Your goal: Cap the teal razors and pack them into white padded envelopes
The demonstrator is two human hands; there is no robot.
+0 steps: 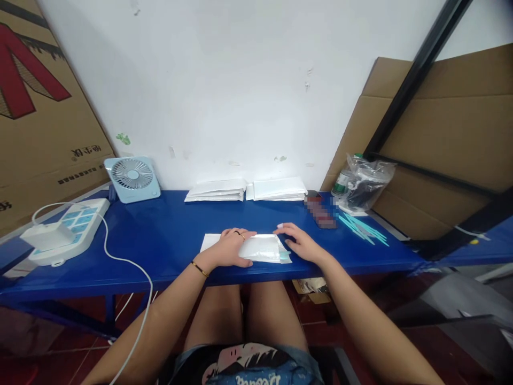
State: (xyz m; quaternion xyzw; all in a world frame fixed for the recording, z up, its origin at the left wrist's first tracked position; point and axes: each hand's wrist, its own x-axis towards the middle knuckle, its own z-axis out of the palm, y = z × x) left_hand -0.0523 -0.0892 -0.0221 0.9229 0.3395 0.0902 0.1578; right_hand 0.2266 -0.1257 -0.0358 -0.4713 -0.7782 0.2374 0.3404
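A flat white packet (262,249) with a shiny clear-looking front lies near the front edge of the blue table. Something light blue shows at its right end. My left hand (232,247) rests flat across the packet's left part, thumb and fingers apart, pressing on it. At the packet's far right corner is my right hand (298,241), fingers loosely bent and thumb apart from them. Its fingertips are at or just beside the edge; whether they touch I cannot tell. Part of the packet is hidden under my left hand.
Two stacks of white packets, a left stack (216,191) and a right stack (277,189), lie by the wall. Light-blue strips (363,229), a blurred-out item (321,213) and a plastic bag (366,182) are at right. At left are a fan (133,179) and a power strip (82,230) with a cable.
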